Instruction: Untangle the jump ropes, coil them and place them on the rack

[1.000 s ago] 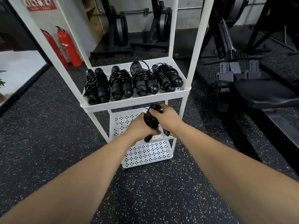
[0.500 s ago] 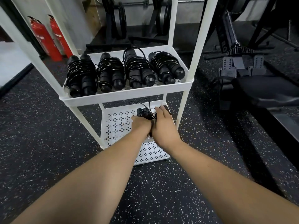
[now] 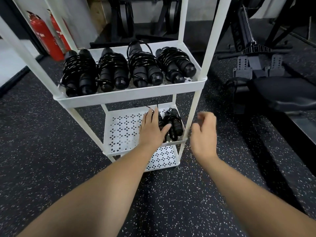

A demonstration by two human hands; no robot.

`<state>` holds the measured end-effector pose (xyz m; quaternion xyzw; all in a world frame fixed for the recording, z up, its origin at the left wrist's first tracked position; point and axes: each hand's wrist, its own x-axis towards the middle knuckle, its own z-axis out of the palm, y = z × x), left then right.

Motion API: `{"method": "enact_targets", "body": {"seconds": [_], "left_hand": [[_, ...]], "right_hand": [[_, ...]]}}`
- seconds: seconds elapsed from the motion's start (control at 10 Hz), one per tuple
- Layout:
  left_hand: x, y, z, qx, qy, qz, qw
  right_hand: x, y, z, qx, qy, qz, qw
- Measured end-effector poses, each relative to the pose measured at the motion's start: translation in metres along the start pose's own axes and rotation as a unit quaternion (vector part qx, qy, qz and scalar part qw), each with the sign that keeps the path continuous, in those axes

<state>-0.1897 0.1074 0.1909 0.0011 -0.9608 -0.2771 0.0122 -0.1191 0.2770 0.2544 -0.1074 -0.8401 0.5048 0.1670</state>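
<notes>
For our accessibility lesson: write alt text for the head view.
A person's left hand rests on a coiled jump rope on a lower shelf of a white rack; the right hand hovers empty beside the rack. Four more coiled ropes sit on the shelf above.

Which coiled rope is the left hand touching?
The lone rope on the middle shelf, under the left hand; the other four lie on the upper shelf.

Even indoor light, soft shadows; right hand point(image 3: 204, 134) motion-blurred; wide-angle bending at edges; glints on ropes point(image 3: 143, 65)
</notes>
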Motion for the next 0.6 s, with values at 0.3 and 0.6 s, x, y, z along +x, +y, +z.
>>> {"method": "enact_targets", "body": {"seconds": [0.3,0.6], "left_hand": [[0.009,0.007,-0.004,-0.068,-0.092,-0.036,0.993],[0.009,0.005,-0.006,-0.089,-0.112,-0.042,0.989]], "right_hand": [[0.039,0.02,0.004,-0.062,-0.273,0.096,0.955],[0.032,0.022,-0.001,-0.059,-0.262,0.079,0.96]]}}
